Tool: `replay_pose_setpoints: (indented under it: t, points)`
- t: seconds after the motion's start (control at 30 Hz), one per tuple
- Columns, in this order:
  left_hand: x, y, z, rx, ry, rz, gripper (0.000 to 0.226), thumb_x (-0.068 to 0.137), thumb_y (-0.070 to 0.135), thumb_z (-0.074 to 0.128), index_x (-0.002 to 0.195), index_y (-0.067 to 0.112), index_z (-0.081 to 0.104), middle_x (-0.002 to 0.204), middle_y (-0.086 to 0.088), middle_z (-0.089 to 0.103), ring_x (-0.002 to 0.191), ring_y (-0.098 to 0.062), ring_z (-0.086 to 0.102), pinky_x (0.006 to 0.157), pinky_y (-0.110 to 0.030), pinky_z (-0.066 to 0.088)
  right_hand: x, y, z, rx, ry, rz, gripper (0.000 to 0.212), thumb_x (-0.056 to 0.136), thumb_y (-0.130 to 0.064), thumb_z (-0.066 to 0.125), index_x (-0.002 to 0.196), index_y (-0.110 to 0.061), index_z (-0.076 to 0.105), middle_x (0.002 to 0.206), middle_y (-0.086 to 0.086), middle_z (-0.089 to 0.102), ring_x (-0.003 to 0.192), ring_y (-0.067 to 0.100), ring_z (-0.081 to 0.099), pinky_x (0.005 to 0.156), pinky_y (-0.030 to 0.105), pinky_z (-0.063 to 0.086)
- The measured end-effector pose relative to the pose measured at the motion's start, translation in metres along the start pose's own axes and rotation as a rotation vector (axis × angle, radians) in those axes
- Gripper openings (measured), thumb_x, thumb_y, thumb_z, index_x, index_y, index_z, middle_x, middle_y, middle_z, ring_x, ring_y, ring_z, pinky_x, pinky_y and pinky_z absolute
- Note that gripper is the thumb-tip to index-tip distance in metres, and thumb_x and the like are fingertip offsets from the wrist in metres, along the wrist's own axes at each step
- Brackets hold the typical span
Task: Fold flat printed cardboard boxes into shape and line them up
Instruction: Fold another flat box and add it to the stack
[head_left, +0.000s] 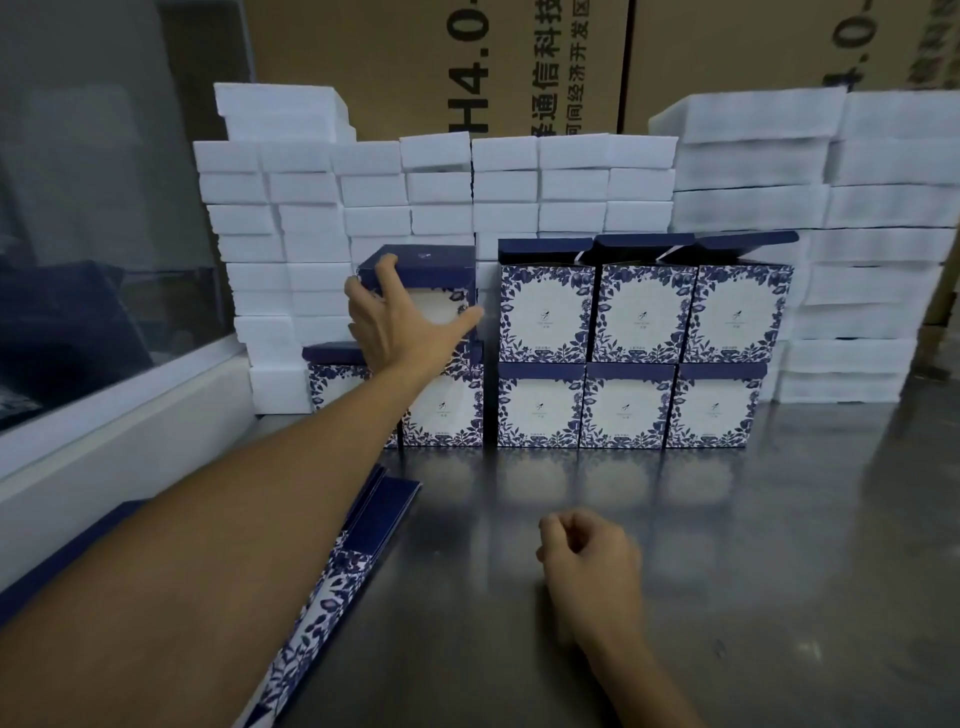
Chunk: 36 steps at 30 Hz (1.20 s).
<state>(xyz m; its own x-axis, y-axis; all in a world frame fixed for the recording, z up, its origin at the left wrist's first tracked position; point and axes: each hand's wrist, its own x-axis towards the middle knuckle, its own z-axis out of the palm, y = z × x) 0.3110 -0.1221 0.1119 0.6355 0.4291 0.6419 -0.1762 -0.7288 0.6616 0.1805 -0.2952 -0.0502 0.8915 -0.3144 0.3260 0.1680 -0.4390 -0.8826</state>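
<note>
behind everything, stacks of white foam blocks (519, 182) rise in front of big brown cartons (415, 62). against them stands the wall of folded boxes (631, 358) on the steel surface (727, 571): a bottom row and three boxes stacked above it, so much of the lining-up looks done. a pile of flat blanks (332, 571) lies under the left forearm, so folding is likely not over. the newest box (447, 275) is at the left end of the upper row, on top of the lower boxes; the left hand (395, 322) has its fingers spread over the box's front and top edge, thumb stretched right across its face. the right hand (587, 551) rests near the surface, fingers curled, holding nothing.
</note>
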Motion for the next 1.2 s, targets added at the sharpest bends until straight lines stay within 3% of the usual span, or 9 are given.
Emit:
replay_pose_setpoints:
  t: [0.1,0.23,0.37,0.47,0.6,0.77,0.93,1.0,1.2]
  points:
    - [0.008,-0.003,0.017,0.067,-0.147,-0.035,0.106,0.076,0.051,0.077,0.152,0.031,0.006,0.161,-0.017,-0.002,0.148,-0.037,0.011,0.108,-0.054,0.037,0.003,0.001,0.001,-0.013,-0.006,0.024,0.026,0.089,-0.027,0.059,0.068,-0.012,0.061,0.066,0.003,0.067,0.071,0.024,0.066,0.070,0.038,0.054]
    - [0.004,-0.003,0.030,0.171,-0.314,-0.056,0.102,0.089,0.021,0.064,0.154,0.032,-0.013,0.163,-0.009,-0.015,0.150,-0.033,0.011,0.081,-0.037,0.047,0.005,0.000,0.002,-0.025,0.004,0.054,0.023,0.088,-0.029,0.058,0.070,-0.016,0.063,0.070,0.000,0.068,0.074,0.022,0.066,0.072,0.037,0.055]
    - [-0.014,-0.006,0.031,0.325,-0.485,-0.115,0.076,0.090,0.028,0.061,0.154,0.017,0.019,0.163,-0.013,-0.006,0.138,-0.040,0.034,0.090,-0.042,0.045,0.004,-0.002,0.001,-0.035,-0.007,0.084,0.024,0.089,-0.031,0.058,0.071,-0.017,0.063,0.072,-0.001,0.069,0.078,0.021,0.067,0.075,0.035,0.054]
    - [-0.033,-0.011,0.022,0.308,-0.542,-0.094,0.046,0.090,0.028,0.060,0.131,0.009,0.054,0.159,-0.016,0.017,0.127,-0.038,0.047,0.089,-0.038,0.045,0.003,-0.005,-0.001,-0.038,-0.004,0.071,0.026,0.089,-0.029,0.058,0.067,-0.015,0.060,0.069,0.001,0.068,0.077,0.021,0.067,0.072,0.036,0.054]
    - [-0.084,-0.018,0.001,0.169,-0.609,-0.002,0.013,0.085,0.031,0.064,0.095,0.022,0.061,0.108,-0.007,0.062,0.094,-0.028,0.061,0.089,-0.037,0.051,0.002,-0.006,-0.002,-0.042,-0.007,0.055,0.027,0.089,-0.026,0.058,0.068,-0.009,0.061,0.067,0.004,0.068,0.070,0.023,0.065,0.069,0.039,0.055]
    - [-0.139,-0.035,-0.024,0.551,-0.593,0.259,0.043,0.085,0.050,0.058,0.121,0.027,0.052,0.126,0.001,0.053,0.121,-0.022,0.051,0.112,-0.059,0.014,0.004,-0.009,-0.005,-0.015,-0.022,0.048,0.027,0.090,-0.025,0.059,0.070,-0.007,0.063,0.068,0.007,0.068,0.071,0.025,0.065,0.071,0.039,0.055]
    - [-0.144,-0.070,-0.074,0.760,-0.673,-0.017,0.102,0.070,0.080,0.054,0.151,0.035,0.011,0.162,-0.010,0.010,0.149,-0.034,0.003,0.106,-0.076,0.000,0.000,-0.009,-0.011,0.099,-0.029,0.067,0.026,0.091,-0.016,0.061,0.071,0.000,0.065,0.066,0.009,0.068,0.055,0.016,0.059,0.053,0.022,0.046]
    - [-0.141,-0.085,-0.092,0.754,-0.743,-0.161,0.116,0.064,0.084,0.058,0.153,0.035,0.001,0.163,-0.012,-0.001,0.150,-0.036,-0.004,0.109,-0.073,0.005,-0.002,-0.010,-0.013,0.132,-0.024,0.070,0.025,0.091,-0.014,0.061,0.071,0.000,0.066,0.063,0.007,0.069,0.052,0.009,0.055,0.048,0.016,0.041]
    - [-0.130,-0.111,-0.123,0.580,-0.747,-0.290,0.117,0.060,0.080,0.068,0.154,0.026,0.022,0.154,-0.007,0.036,0.139,-0.030,0.038,0.108,-0.045,0.040,-0.003,-0.012,-0.014,0.160,-0.039,0.043,0.028,0.093,-0.014,0.062,0.068,-0.002,0.066,0.057,0.001,0.067,0.049,0.002,0.054,0.050,0.018,0.041]
